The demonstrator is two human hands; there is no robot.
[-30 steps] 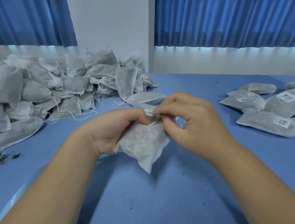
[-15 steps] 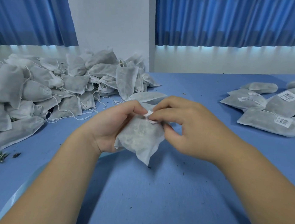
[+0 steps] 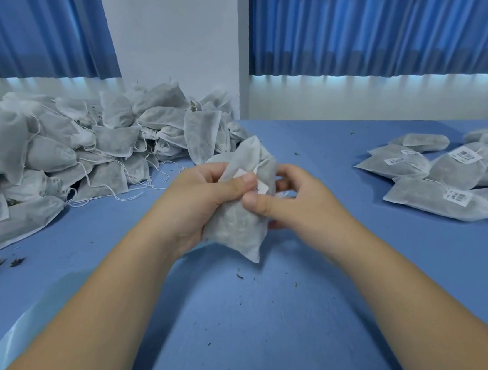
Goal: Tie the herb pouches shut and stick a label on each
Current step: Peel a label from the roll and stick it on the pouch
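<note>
One herb pouch (image 3: 236, 227) upright at centre, over the table (image 3: 250, 324) — left hand (image 3: 201, 198) wraps it, thumb pressing the label (image 3: 255, 183); right hand (image 3: 298, 204) pinches its 3 o'clock edge. Likely light, soft — grip at the gathered neck.

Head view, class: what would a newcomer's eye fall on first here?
The left hand and right hand grip a grey herb pouch at the centre, a white label under the left thumb. A big heap of pouches fills the left of the table; labelled pouches lie far right.
</note>
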